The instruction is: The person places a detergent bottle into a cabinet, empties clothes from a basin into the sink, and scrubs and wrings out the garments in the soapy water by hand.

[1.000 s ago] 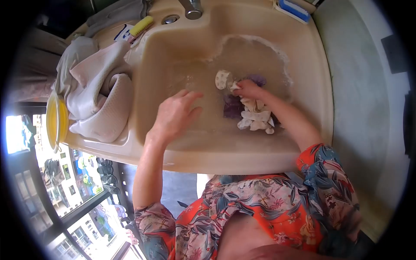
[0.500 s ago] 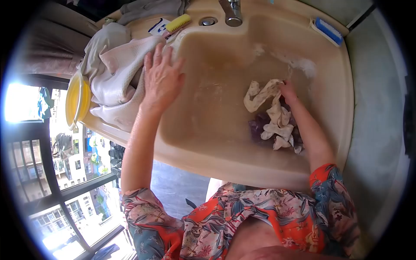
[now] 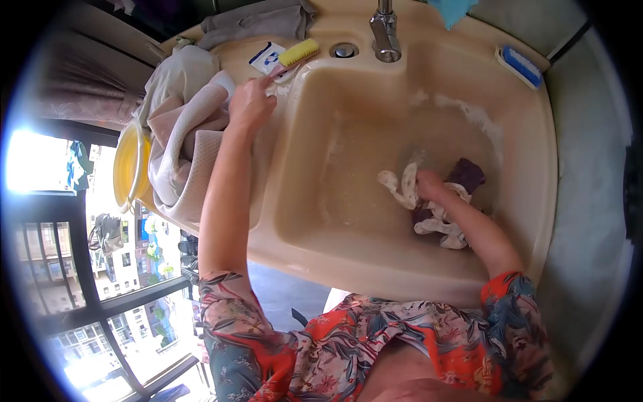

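Observation:
My left hand is at the sink's left ledge, its fingers curled at the end of the pink handle of a scrub brush with yellow bristles. The fingertips are partly hidden. Beside this hand lies a bunched pale textured cloth. In the basin, my right hand grips a wet off-white cloth in shallow, cloudy water. A dark purple cloth lies around and under the white one.
The beige sink has a chrome faucet and a round drain knob. A blue-bristled brush rests at the right rim. A yellow bucket hangs at the left, near windows. Grey cloth lies behind.
My left hand has gone from spread to curled beside the brush handle, and the pale cloth is folded back leftward. My right hand has moved down and left with the white cloth.

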`<control>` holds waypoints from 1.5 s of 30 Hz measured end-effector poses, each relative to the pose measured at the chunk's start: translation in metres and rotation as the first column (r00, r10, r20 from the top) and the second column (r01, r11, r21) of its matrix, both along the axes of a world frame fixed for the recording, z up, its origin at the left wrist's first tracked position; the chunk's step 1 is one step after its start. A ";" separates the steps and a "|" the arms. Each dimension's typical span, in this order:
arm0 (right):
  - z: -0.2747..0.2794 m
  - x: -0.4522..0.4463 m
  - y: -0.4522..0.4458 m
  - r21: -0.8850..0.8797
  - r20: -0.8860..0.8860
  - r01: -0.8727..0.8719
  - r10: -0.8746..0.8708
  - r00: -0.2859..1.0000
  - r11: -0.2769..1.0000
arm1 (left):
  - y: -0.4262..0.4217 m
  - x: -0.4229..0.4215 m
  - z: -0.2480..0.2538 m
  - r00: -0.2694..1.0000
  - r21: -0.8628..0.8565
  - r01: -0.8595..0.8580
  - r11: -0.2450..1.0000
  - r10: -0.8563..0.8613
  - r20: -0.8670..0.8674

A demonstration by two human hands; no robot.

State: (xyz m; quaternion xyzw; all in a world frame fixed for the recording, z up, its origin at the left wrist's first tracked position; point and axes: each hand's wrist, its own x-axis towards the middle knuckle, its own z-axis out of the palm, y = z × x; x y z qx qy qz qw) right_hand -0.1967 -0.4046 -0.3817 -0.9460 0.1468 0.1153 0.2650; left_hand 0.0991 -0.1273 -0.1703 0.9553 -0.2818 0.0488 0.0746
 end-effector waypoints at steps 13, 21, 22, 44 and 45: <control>0.000 0.015 -0.033 0.489 -0.012 0.454 -0.515 0.857 0.745 | -0.050 0.026 -0.004 0.994 -0.269 -0.073 0.960 0.091 0.056; 0.025 0.017 -0.023 0.633 -0.139 0.422 -0.441 0.887 0.649 | -0.134 0.056 -0.013 0.868 -0.317 -0.086 0.945 -0.085 -0.489; 0.008 0.018 -0.032 0.722 0.012 0.407 -0.599 0.801 0.559 | -0.141 0.061 -0.018 0.869 -0.346 -0.048 0.937 -0.132 -0.478; 0.102 0.072 0.072 0.415 0.498 0.215 -0.419 0.760 0.884 | -0.134 -0.155 -0.128 0.033 -0.311 -0.807 0.503 -0.487 -0.873; 0.091 0.079 0.068 0.360 0.537 0.222 -0.396 0.745 0.906 | -0.132 -0.153 -0.124 0.093 -0.341 -0.781 0.524 -0.442 -0.892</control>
